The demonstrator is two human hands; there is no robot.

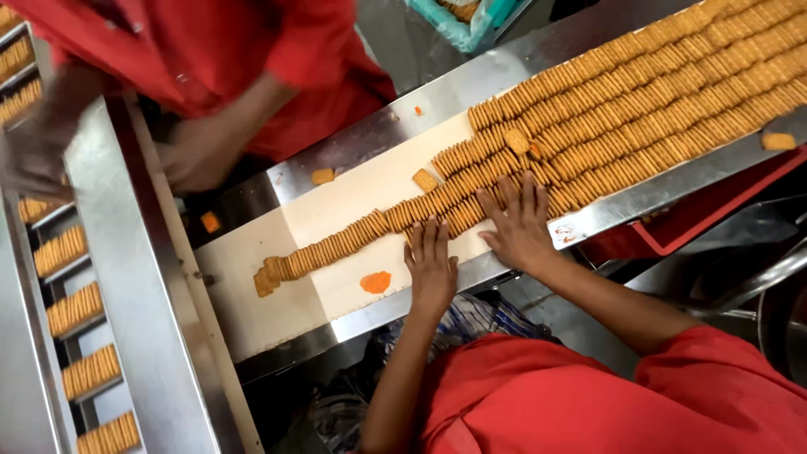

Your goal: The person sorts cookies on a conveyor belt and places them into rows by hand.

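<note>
Your left hand [431, 262] and right hand [519, 220] lie spread flat (palms down) on ridged, square biscuit rows [605, 118] along the belt [370, 189].

Wearer: red short-sleeve top w/ plain loose fabric, sleeve ending above the elbow on the rt arm; forearms bare, left hand [431, 267] and right hand [518, 225] ungloved, no rings/watch seen.
</note>
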